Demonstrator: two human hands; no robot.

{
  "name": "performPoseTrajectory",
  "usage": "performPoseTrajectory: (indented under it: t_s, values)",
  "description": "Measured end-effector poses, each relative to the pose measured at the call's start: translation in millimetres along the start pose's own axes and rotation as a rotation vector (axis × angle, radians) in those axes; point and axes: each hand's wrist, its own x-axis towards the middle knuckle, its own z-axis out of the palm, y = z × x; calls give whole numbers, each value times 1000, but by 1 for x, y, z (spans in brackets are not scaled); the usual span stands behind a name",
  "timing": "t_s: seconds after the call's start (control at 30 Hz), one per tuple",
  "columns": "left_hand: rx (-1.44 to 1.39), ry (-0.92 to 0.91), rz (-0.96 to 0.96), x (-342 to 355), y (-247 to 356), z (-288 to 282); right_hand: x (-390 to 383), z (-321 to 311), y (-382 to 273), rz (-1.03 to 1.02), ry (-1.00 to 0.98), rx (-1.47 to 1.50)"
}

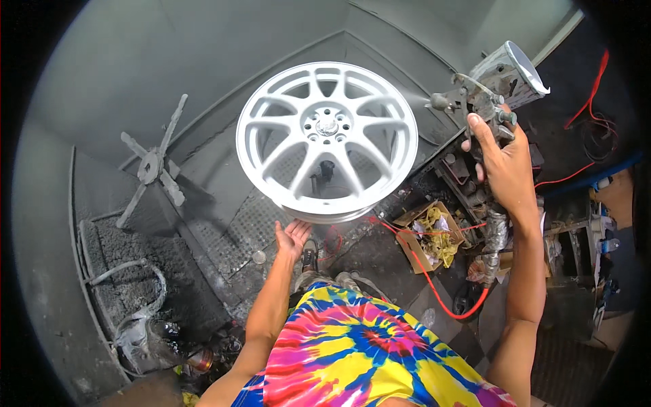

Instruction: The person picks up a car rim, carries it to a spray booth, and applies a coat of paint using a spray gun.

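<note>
A white multi-spoke car wheel rim [327, 127] is held up face-on in the middle, above the floor. My left hand [294, 236] is at its lower edge, palm up and fingers stretched out; the fingertips meet or nearly meet the underside. My right hand [505, 163] grips a paint-crusted spray gun [483, 105] on the right. A white-smeared paint cup [512, 74] sits on the gun. Pale mist streams from the nozzle toward the rim's right side. What supports the rim from below is mostly hidden.
A red air hose [434, 292] hangs from the gun's taped lower fitting [495, 234] and loops over the floor. An open cardboard box [434, 237] of crumpled yellow material lies below. Left stand a paint-coated cross-shaped stand [150, 166] and a crusted grey mat [146, 271]. Cluttered shelves [569, 258] line the right.
</note>
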Motion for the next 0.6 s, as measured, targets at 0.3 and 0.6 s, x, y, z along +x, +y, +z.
performPoseTrajectory:
  t_s: [0.3,0.6]
  values:
    - [-22,67,96,-2,-42,9,-96,18,9,151,-315,341]
    - [-82,139,122,-14,-78,36,-185,16,88,1,-248,147]
